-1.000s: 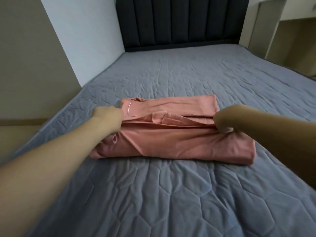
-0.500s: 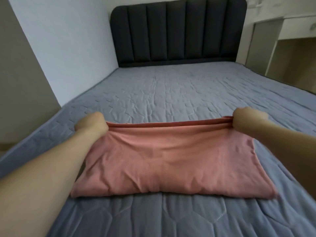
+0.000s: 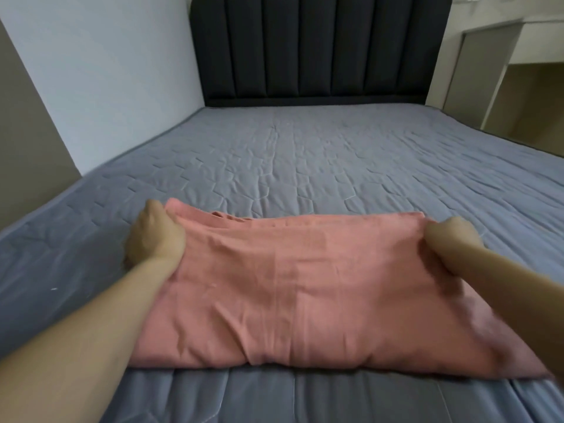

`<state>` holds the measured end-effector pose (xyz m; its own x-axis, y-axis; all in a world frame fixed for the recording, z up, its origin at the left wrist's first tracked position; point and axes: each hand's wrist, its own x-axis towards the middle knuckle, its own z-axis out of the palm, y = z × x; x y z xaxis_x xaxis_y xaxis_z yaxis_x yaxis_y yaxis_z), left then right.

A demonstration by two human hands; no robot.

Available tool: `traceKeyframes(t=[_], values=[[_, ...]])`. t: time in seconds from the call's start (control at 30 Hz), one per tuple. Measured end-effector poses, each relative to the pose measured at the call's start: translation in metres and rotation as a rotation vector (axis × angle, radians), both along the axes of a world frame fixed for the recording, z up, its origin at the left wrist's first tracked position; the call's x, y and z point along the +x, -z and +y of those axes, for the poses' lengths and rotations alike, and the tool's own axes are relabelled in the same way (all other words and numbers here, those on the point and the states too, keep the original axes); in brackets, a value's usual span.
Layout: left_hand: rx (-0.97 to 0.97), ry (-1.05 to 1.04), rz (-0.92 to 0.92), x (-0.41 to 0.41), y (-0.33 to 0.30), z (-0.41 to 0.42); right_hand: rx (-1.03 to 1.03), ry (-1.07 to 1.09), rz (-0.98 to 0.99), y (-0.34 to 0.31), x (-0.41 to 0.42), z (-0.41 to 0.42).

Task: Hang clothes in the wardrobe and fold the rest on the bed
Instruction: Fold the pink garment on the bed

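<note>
A pink garment lies folded into a wide rectangle on the grey quilted bed, close to the near edge. My left hand grips the garment's far left corner with closed fingers. My right hand is closed on the far right corner. The folded top layer lies smooth between the two hands, and a bit of a lower layer shows at the far left edge. My right forearm covers part of the garment's right side.
A dark padded headboard stands at the far end of the bed. A pale wall runs along the left side. A cream desk or shelf unit stands at the right, beside the bed.
Both hands carried the near layer of the garment over towards the headboard, folding it onto itself. The buttoned front is now hidden. The hands have come down onto the far corners.
</note>
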<state>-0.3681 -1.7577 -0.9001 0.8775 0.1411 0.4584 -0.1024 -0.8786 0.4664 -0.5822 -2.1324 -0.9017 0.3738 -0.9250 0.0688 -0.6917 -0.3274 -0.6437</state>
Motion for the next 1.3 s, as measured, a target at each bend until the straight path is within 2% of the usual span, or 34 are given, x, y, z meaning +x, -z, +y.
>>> traceKeyframes(t=[0.13, 0.2, 0.3, 0.33, 0.4, 0.47, 0.5, 0.53, 0.6, 0.67, 0.77, 0.93, 1.0, 1.07, 1.13, 1.2, 1.3], values=[[-0.058, 0.028, -0.083, 0.027, -0.019, -0.007, -0.162, 0.029, -0.233, -0.021, 0.017, -0.012], [-0.013, 0.002, 0.011, 0.035, -0.009, -0.005, -0.161, 0.056, -0.271, -0.017, 0.022, -0.012], [0.010, -0.050, 0.218, 0.032, 0.020, -0.006, -0.088, 0.030, -0.077, 0.008, 0.022, -0.009], [0.021, -0.056, 0.226, 0.030, 0.023, -0.007, -0.091, -0.004, -0.005, 0.012, 0.024, -0.007], [0.095, -0.039, 0.107, 0.028, 0.018, -0.012, -0.252, -0.037, 0.072, 0.007, 0.030, -0.002], [0.222, 0.079, -0.104, 0.015, 0.009, -0.028, -0.515, -0.126, 0.094, -0.005, 0.035, 0.014], [0.264, 0.200, -0.172, 0.004, 0.004, -0.043, -0.598, -0.238, 0.095, -0.008, 0.039, 0.026], [0.295, 0.362, -0.157, -0.012, 0.000, -0.061, -0.620, -0.388, 0.127, -0.008, 0.043, 0.040], [0.395, 0.685, 0.099, -0.044, 0.005, -0.096, -0.550, -0.713, 0.278, 0.006, 0.050, 0.065], [0.511, 0.840, 0.335, -0.063, 0.021, -0.112, -0.518, -0.900, 0.518, 0.026, 0.048, 0.075], [0.493, 0.763, 0.352, -0.053, 0.040, -0.091, -0.506, -0.828, 0.584, 0.035, 0.043, 0.058], [0.579, 0.516, 0.421, -0.031, 0.038, -0.035, -0.340, -0.616, 0.607, 0.034, 0.029, 0.046], [0.503, 0.449, 0.412, -0.045, 0.029, -0.041, -0.304, -0.545, 0.551, 0.018, 0.037, 0.060], [0.398, 0.532, 0.347, -0.083, 0.025, -0.063, -0.279, -0.561, 0.401, 0.002, 0.039, 0.084], [0.403, 0.678, 0.277, -0.131, 0.037, -0.075, -0.328, -0.662, 0.312, 0.008, 0.019, 0.108], [0.500, 0.706, 0.308, -0.158, 0.054, -0.065, -0.406, -0.724, 0.373, 0.034, -0.022, 0.121], [0.533, 0.560, 0.360, -0.153, 0.056, -0.024, -0.362, -0.603, 0.481, 0.050, -0.073, 0.096]])
